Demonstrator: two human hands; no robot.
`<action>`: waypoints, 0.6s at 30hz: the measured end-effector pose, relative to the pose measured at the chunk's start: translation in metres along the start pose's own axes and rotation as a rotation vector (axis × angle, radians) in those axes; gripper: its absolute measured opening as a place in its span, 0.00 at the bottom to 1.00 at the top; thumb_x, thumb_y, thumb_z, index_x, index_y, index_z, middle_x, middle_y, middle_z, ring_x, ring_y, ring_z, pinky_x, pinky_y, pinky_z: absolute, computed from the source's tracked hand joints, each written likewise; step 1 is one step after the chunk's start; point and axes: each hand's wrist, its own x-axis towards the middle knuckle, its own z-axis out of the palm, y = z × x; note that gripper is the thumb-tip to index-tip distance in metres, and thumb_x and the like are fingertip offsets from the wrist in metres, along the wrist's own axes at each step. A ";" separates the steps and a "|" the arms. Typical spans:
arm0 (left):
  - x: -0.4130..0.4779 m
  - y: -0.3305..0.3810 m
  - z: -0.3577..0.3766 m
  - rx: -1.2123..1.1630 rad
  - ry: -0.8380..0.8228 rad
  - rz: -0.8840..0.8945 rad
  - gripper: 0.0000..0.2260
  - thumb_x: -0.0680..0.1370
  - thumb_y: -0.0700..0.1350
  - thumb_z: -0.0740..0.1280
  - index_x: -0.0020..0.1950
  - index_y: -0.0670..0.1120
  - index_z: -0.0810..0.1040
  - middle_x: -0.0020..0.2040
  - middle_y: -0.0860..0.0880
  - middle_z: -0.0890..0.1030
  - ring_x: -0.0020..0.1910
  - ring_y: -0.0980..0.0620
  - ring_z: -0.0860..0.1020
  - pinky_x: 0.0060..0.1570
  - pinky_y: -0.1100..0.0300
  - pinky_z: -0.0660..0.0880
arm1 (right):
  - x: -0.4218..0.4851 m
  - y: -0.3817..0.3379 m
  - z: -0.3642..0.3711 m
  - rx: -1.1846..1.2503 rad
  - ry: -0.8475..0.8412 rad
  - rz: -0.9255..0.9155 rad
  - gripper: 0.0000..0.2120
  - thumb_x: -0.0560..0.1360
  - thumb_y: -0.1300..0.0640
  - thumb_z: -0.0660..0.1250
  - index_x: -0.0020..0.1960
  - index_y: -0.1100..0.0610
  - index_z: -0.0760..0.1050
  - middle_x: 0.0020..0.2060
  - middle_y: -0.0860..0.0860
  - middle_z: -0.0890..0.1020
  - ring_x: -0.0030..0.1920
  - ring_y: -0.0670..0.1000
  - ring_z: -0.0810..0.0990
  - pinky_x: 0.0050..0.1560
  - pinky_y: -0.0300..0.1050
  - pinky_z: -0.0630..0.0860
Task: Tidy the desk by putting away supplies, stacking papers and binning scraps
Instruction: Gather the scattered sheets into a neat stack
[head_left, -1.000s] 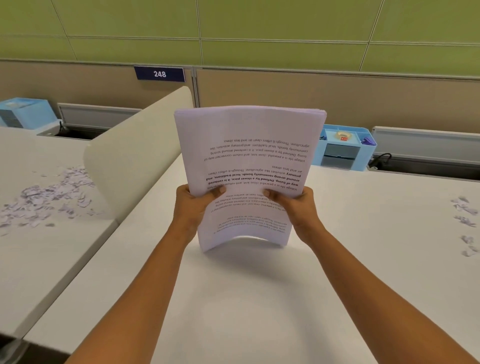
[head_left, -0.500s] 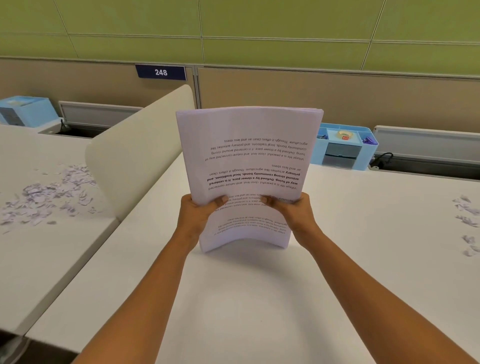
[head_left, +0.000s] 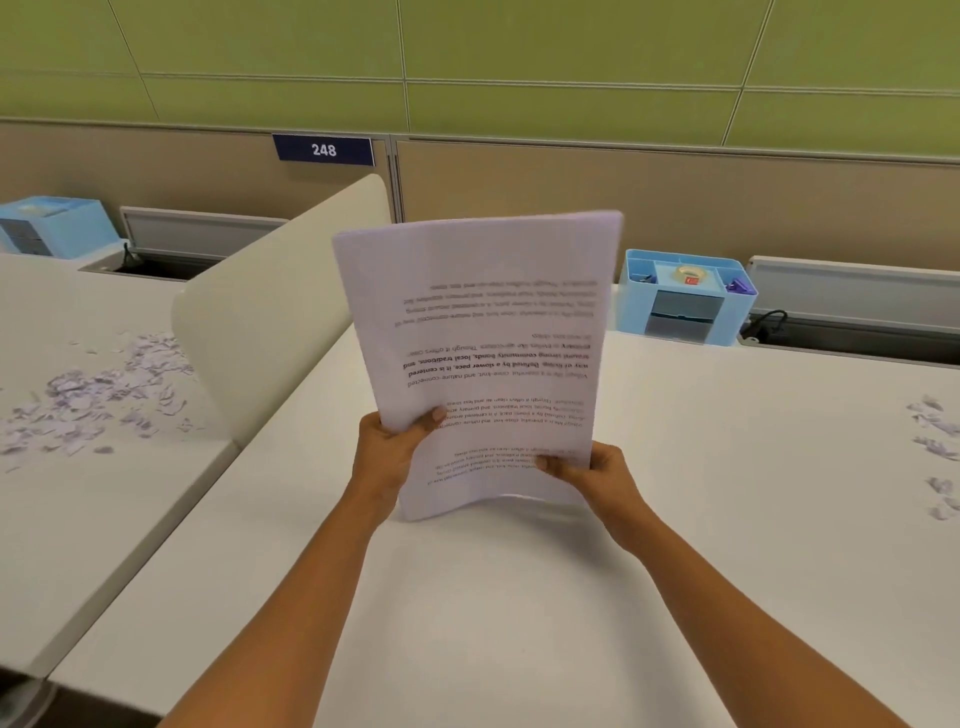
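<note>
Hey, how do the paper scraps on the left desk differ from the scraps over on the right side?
The left scraps form a large, dense heap; the right scraps are only a few loose bits. The left scraps lie on the neighbouring desk beyond the divider; the right scraps lie on the near desk, toward the picture's right edge. Both are small, pale torn pieces on white tops.

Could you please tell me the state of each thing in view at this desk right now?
paper stack: upright, bowed, text upside down, held in both hands.
left hand: grips the stack's left edge.
right hand: grips the stack's lower right edge.
blue organizer: upright at the back of the desk, tape roll inside.
paper scraps: loose, scattered at the right.
</note>
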 end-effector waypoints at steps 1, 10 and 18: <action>-0.001 -0.001 0.001 -0.056 0.004 0.004 0.06 0.70 0.38 0.72 0.44 0.48 0.81 0.39 0.55 0.85 0.40 0.56 0.83 0.40 0.63 0.79 | 0.000 0.001 -0.004 0.057 0.011 0.011 0.11 0.66 0.59 0.76 0.47 0.53 0.82 0.45 0.48 0.85 0.48 0.48 0.83 0.46 0.37 0.77; -0.018 -0.007 0.035 -0.521 -0.018 -0.018 0.14 0.69 0.41 0.71 0.54 0.47 0.80 0.54 0.48 0.83 0.54 0.49 0.81 0.54 0.54 0.77 | -0.002 -0.008 0.032 0.689 -0.012 0.054 0.40 0.46 0.52 0.84 0.56 0.53 0.75 0.51 0.52 0.84 0.49 0.50 0.83 0.43 0.43 0.80; -0.007 -0.005 0.013 -0.584 0.068 0.004 0.34 0.49 0.49 0.83 0.54 0.47 0.80 0.54 0.49 0.83 0.53 0.51 0.81 0.52 0.55 0.79 | 0.007 -0.016 0.016 0.548 0.018 -0.013 0.36 0.45 0.50 0.84 0.51 0.56 0.80 0.50 0.52 0.84 0.50 0.50 0.83 0.45 0.43 0.81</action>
